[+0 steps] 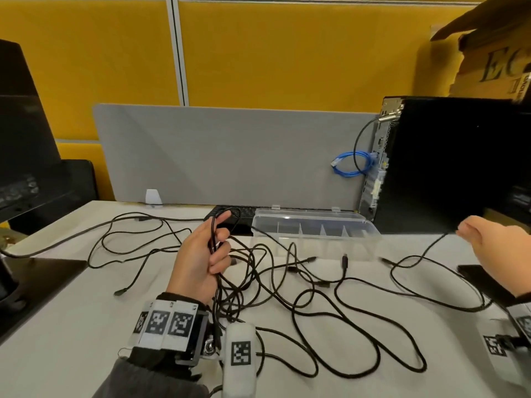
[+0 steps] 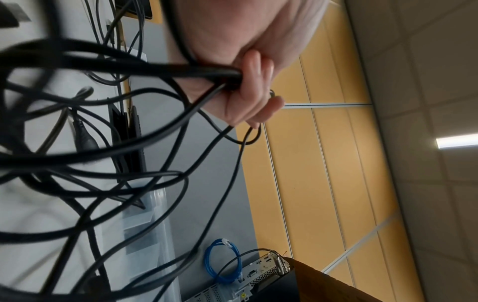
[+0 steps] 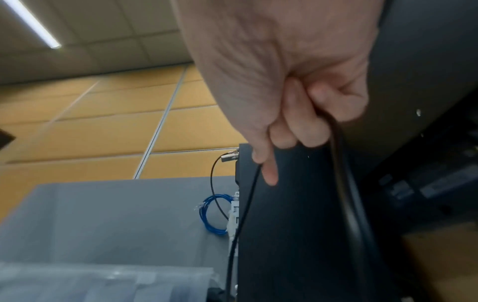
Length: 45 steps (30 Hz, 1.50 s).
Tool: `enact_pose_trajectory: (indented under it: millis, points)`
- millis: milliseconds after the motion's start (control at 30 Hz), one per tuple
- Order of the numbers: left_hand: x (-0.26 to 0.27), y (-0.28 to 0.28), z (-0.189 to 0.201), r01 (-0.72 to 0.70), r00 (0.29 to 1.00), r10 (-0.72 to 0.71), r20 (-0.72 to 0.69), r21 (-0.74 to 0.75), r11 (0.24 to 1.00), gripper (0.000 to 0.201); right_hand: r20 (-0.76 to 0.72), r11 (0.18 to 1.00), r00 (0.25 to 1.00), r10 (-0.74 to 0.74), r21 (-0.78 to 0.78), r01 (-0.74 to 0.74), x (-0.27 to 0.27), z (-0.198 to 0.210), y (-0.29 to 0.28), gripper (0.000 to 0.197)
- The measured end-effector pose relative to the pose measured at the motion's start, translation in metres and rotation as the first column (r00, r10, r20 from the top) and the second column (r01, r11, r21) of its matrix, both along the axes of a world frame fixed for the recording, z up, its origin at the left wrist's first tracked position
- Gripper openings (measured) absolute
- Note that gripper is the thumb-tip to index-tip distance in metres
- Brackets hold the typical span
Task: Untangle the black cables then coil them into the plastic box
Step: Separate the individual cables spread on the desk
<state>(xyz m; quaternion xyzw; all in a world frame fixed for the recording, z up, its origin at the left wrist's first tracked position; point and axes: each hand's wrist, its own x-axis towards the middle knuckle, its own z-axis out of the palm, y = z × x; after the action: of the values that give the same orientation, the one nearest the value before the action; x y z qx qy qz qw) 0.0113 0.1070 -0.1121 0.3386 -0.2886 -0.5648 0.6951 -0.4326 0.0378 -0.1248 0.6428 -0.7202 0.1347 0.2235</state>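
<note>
Several thin black cables sprawl in tangled loops over the white table. My left hand is raised above the tangle, its fingers curled round a bunch of cable strands that hang down in loops. My right hand is lifted at the right and pinches one black cable, which trails down to the table. The clear plastic box, with dividers inside, lies open at the back of the table between both hands.
A black computer tower stands at the back right with a blue cable coil at its rear. A grey divider screen closes the table's far edge. A black keyboard lies behind the box, a monitor base at left.
</note>
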Motion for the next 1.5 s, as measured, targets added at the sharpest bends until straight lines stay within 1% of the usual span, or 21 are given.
enact_pose_trajectory:
  millis: [33, 133, 267, 333, 367, 433, 500, 567, 633, 700, 767, 833, 900, 933, 1000, 1033, 1100, 1233, 1367, 1433, 1500]
  points:
    - [0.000, 0.000, 0.000, 0.001, 1.000, -0.001, 0.004, -0.002, 1.000, 0.026, -0.023, 0.996, 0.999, -0.047, 0.069, 0.049, 0.005, 0.004, -0.002, 0.022]
    - [0.001, 0.001, 0.000, 0.019, 1.000, -0.019, 0.017, -0.011, 1.000, 0.027, -0.088, 0.981, 0.993, -0.082, 0.169, 0.096, 0.047, 0.018, 0.016, 0.031]
    - [0.003, 0.002, 0.000, 0.055, 0.998, -0.054, 0.030, -0.041, 0.998, 0.031, -0.194, 0.993, 0.980, 0.051, 0.110, -0.030, 0.098, 0.025, 0.019, 0.045]
    - [0.003, 0.002, 0.000, 0.070, 0.997, -0.069, 0.027, -0.049, 0.996, 0.032, -0.254, 0.976, 0.952, 0.172, 0.178, -0.129, 0.121, 0.030, 0.011, 0.053]
    - [0.003, 0.003, 0.000, 0.073, 0.997, -0.072, 0.023, -0.052, 0.996, 0.031, -0.210, 0.940, 0.942, 0.263, 0.275, -0.201, 0.132, 0.033, 0.008, 0.055]
    - [0.003, 0.002, 0.000, 0.069, 0.998, -0.068, 0.015, -0.053, 0.996, 0.031, -0.042, 0.788, 0.901, 0.431, 0.504, -0.354, 0.153, 0.037, 0.002, 0.056]
    - [0.004, 0.001, 0.000, 0.062, 0.998, -0.062, 0.005, -0.049, 0.997, 0.031, 0.135, 0.619, 0.833, 0.536, 0.608, -0.497, 0.173, 0.034, -0.003, 0.050]
    - [0.004, 0.001, 0.000, 0.052, 0.999, -0.052, -0.002, -0.043, 0.998, 0.030, 0.210, 0.493, 0.783, 0.586, 0.674, -0.550, 0.189, 0.024, -0.005, 0.048]
    - [0.003, 0.001, 0.000, 0.044, 0.999, -0.045, -0.005, -0.035, 0.998, 0.029, 0.211, 0.414, 0.775, 0.596, 0.746, -0.521, 0.201, 0.010, -0.008, 0.046]
    - [0.002, 0.001, 0.000, 0.042, 0.999, -0.042, -0.008, -0.027, 0.999, 0.029, 0.225, 0.384, 0.760, 0.609, 0.755, -0.531, 0.208, 0.000, -0.010, 0.035]
    - [0.002, 0.000, 0.001, 0.050, 0.999, -0.050, -0.017, -0.023, 0.998, 0.030, 0.306, 0.396, 0.725, 0.617, 0.675, -0.622, 0.208, -0.002, -0.014, 0.021]
    - [0.003, 0.001, 0.002, 0.053, 0.998, -0.053, -0.014, -0.020, 0.998, 0.031, 0.395, 0.421, 0.690, 0.607, 0.577, -0.700, 0.199, 0.012, -0.017, 0.018]
    - [0.005, 0.003, 0.002, 0.049, 0.999, -0.048, 0.025, -0.025, 0.998, 0.043, 0.560, 0.504, 0.645, 0.519, 0.409, -0.761, 0.185, 0.040, -0.021, 0.019]
    - [0.007, 0.003, 0.002, 0.042, 0.997, -0.040, 0.066, -0.024, 0.999, 0.047, 0.681, 0.572, 0.575, 0.453, 0.273, -0.774, 0.177, 0.055, -0.023, 0.021]
    - [0.008, 0.002, 0.000, 0.013, 0.986, -0.013, 0.165, 0.000, 1.000, 0.039, 0.849, 0.718, 0.371, 0.376, -0.015, -0.695, 0.159, 0.084, -0.028, 0.024]
    - [0.007, 0.001, -0.001, -0.001, 0.978, -0.004, 0.210, 0.020, 1.000, 0.034, 0.878, 0.768, 0.283, 0.386, -0.137, -0.625, 0.152, 0.097, -0.029, 0.027]
    - [0.005, 0.000, -0.002, -0.016, 0.951, 0.003, 0.309, 0.039, 0.999, 0.030, 0.876, 0.809, 0.153, 0.458, -0.339, -0.480, 0.144, 0.118, -0.031, 0.031]
    - [0.002, 0.003, -0.001, 0.010, 0.874, -0.022, 0.486, 0.028, 1.000, 0.023, 0.794, 0.772, -0.029, 0.607, -0.598, -0.217, 0.144, 0.149, -0.029, 0.032]
    - [0.007, 0.008, 0.002, 0.033, 0.787, -0.040, 0.615, 0.022, 0.999, 0.014, 0.700, 0.714, -0.155, 0.698, -0.696, 0.075, 0.136, 0.177, -0.026, 0.026]
    - [0.008, 0.007, 0.002, 0.022, 0.766, -0.029, 0.642, 0.019, 1.000, 0.012, 0.646, 0.669, -0.175, 0.743, -0.716, 0.198, 0.128, 0.185, -0.025, 0.027]
    - [0.012, 0.005, 0.000, -0.029, 0.760, 0.007, 0.649, 0.023, 0.999, 0.013, 0.628, 0.639, -0.140, 0.765, -0.715, 0.284, 0.119, 0.186, -0.030, 0.027]
